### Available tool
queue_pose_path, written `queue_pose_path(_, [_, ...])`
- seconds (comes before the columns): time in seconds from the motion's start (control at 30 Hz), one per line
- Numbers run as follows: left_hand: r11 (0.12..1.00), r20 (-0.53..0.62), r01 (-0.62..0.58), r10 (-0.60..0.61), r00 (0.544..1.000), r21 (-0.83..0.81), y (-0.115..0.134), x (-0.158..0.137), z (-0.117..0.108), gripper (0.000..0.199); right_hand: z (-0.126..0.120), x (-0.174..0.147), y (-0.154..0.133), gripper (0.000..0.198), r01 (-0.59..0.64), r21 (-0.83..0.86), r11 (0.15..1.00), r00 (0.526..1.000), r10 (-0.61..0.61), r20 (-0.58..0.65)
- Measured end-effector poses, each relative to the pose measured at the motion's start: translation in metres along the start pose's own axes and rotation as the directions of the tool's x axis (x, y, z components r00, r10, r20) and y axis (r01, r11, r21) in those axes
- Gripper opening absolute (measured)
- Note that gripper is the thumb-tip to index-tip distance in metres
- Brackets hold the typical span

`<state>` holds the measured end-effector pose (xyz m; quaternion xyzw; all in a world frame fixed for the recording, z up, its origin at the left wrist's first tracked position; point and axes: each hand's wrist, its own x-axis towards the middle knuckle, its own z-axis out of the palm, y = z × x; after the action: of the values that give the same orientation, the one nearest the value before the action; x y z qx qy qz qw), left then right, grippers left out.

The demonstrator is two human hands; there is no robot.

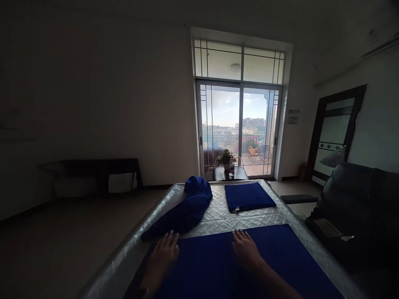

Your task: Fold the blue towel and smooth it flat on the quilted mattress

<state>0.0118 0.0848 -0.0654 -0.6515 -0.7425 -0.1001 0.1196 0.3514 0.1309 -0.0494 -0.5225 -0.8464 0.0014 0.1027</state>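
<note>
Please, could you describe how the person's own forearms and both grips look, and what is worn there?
The left grip and the right grip are bare, without gloves. The right forearm has no sleeve as far as it shows. Whether anything is worn on the left wrist is too dark to tell.

the left hand [162, 254] lies palm down, its fingers [170, 238] straight and close together, its wrist [149, 282] dim behind. well apart to its right, the right hand [245, 248] is also flattened, thumb inward; behind it the bare right forearm [270, 275] slants outward.
</note>
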Motion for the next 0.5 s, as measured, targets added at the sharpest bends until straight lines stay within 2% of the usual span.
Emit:
queue_pose_path(0.1, [0.968, 0.034, -0.169, 0.178, 0.983, -0.186, 0.059, 0.006, -0.012, 0.056, 0.015, 0.007, -0.025, 0.058, -0.017, 0.009, 1.000, 1.000, 0.017, 0.019])
queue_pose_path(0.13, [0.929, 0.022, -0.266, 0.281, 0.960, -0.259, 0.084, 0.007, -0.013, 0.057, 0.019, 0.008, -0.028, 0.059, -0.033, 0.005, 0.999, 0.999, 0.033, 0.028])
queue_pose_path(0.17, [0.904, 0.015, -0.316, 0.334, 0.942, -0.288, 0.108, 0.007, -0.012, 0.057, 0.022, 0.008, -0.029, 0.059, -0.037, 0.000, 0.999, 0.999, 0.037, 0.035])
queue_pose_path(0.23, [0.875, 0.018, -0.353, 0.380, 0.925, -0.331, 0.149, 0.008, -0.005, 0.061, 0.025, 0.006, -0.027, 0.059, -0.008, -0.014, 1.000, 0.999, 0.008, 0.042])
queue_pose_path(0.3, [0.860, 0.033, -0.362, 0.399, 0.916, -0.359, 0.176, 0.010, 0.005, 0.066, 0.025, 0.004, -0.023, 0.061, 0.044, -0.019, 0.999, 0.998, -0.043, 0.045])
queue_pose_path(0.4, [0.854, 0.056, -0.353, 0.403, 0.914, -0.381, 0.185, 0.010, 0.018, 0.067, 0.025, 0.004, -0.021, 0.063, 0.050, -0.001, 0.999, 0.998, -0.050, 0.045])
queue_pose_path(0.5, [0.883, 0.079, -0.297, 0.347, 0.934, -0.364, 0.165, 0.007, 0.023, 0.070, 0.023, 0.005, -0.025, 0.060, 0.014, 0.014, 1.000, 0.999, -0.014, 0.047])
